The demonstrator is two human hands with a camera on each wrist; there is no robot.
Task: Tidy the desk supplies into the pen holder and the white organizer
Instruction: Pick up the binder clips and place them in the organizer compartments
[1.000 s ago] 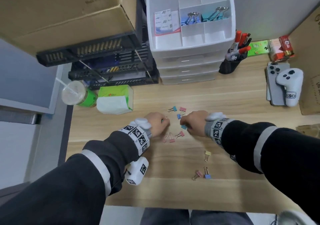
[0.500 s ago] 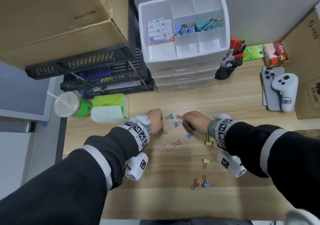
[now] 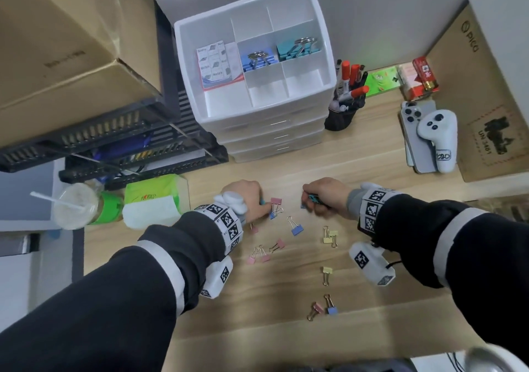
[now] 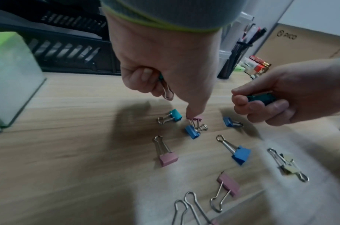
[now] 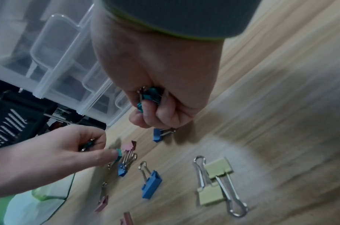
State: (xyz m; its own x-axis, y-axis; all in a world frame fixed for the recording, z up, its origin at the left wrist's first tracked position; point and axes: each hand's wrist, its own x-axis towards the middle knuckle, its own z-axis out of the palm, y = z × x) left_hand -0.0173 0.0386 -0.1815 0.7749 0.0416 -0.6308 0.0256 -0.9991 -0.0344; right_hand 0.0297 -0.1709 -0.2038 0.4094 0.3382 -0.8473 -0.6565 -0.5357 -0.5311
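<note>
Clips (image 3: 296,229) lay scattered on the desk (image 3: 257,300) between and just below both hands, in pink, blue and yellow. Left hand (image 4: 165,60) was curled round a teal clip (image 4: 161,78), its forefinger tip down on a pink clip (image 4: 197,118), with another teal clip (image 4: 176,114) just beside. Right hand (image 5: 157,85) was clenched on several teal clips (image 5: 151,95), above a blue clip (image 5: 157,134). White organizer (image 3: 257,108) and pen holder (image 3: 340,118) stood well behind.
</note>
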